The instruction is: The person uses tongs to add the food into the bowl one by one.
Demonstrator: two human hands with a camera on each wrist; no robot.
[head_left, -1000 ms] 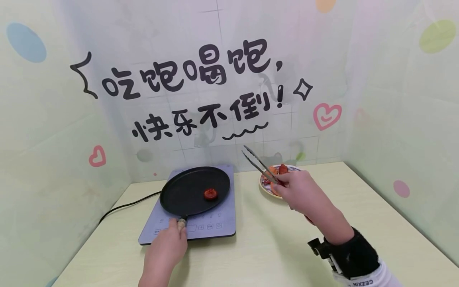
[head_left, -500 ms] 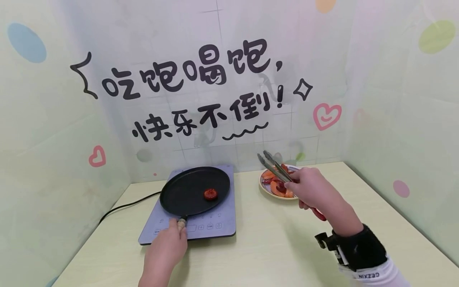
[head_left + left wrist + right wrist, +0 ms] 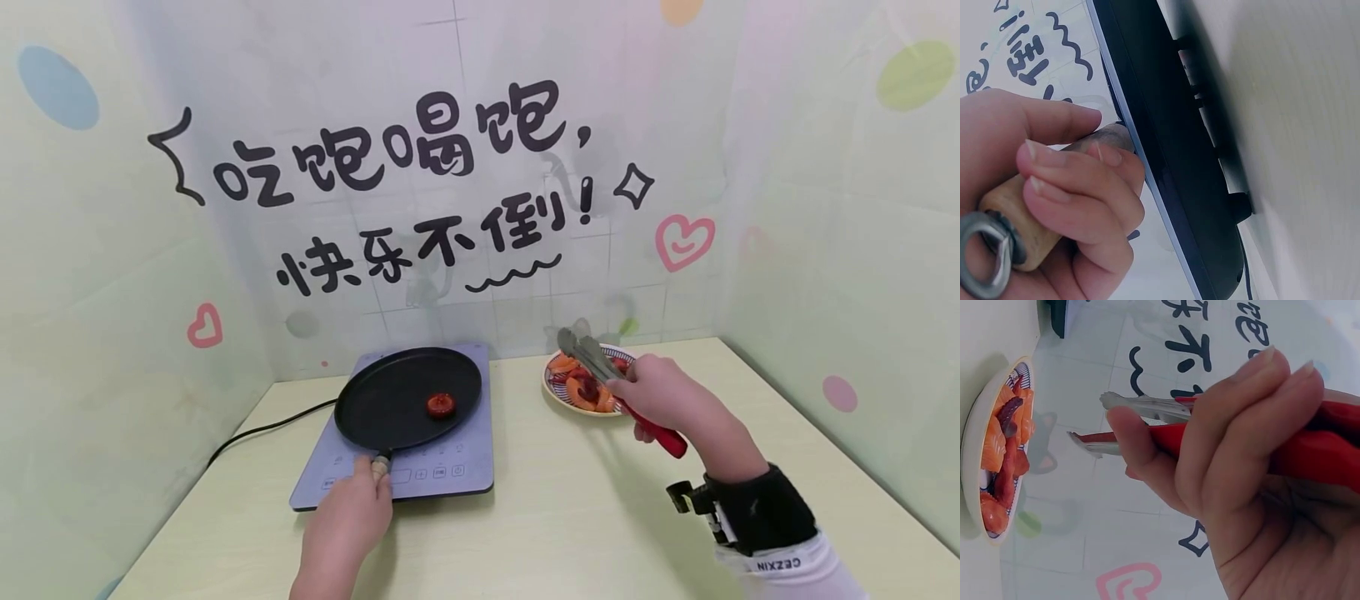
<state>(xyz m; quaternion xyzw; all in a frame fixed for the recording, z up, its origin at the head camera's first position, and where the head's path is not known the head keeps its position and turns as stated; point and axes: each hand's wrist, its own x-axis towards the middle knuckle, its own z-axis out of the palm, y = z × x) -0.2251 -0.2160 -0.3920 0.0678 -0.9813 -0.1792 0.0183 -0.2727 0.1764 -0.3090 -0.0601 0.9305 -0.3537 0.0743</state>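
- While the left hand (image 3: 348, 512) is wrapped round a tan wooden cylindrical handle (image 3: 1025, 222), its grip is clamped on that handle, fingers curled; a grey metal ring (image 3: 1002, 265) hangs at the handle's end.
- Handle belongs to a round, flat black pan (image 3: 397, 400), which lies on a lilac-blue flat induction cooker (image 3: 472, 477), left side of counter.
- One round, glossy red food piece (image 3: 441, 406) in the pan, right of centre, near the rim.
- Right hand (image 3: 667, 396): grip clamped on red-handled silver metal tongs (image 3: 596, 358). Tong tips apart, pointing away from the person; they hang over the plate, clear of its food.
- Plate: round, pale, blue-patterned inside (image 3: 972, 450), on the counter right of the cooker, near the back.
- Plate contents: orange slices with pale stripes (image 3: 994, 450), a dark purple-red curled piece (image 3: 1009, 415) and red pieces (image 3: 1005, 484), lying against one another.
- Black cable (image 3: 262, 429) runs leftward from the cooker across the pale wood-look counter (image 3: 525, 533).
- Black strap (image 3: 768, 512) on right wrist, next to a white sleeve (image 3: 798, 571).
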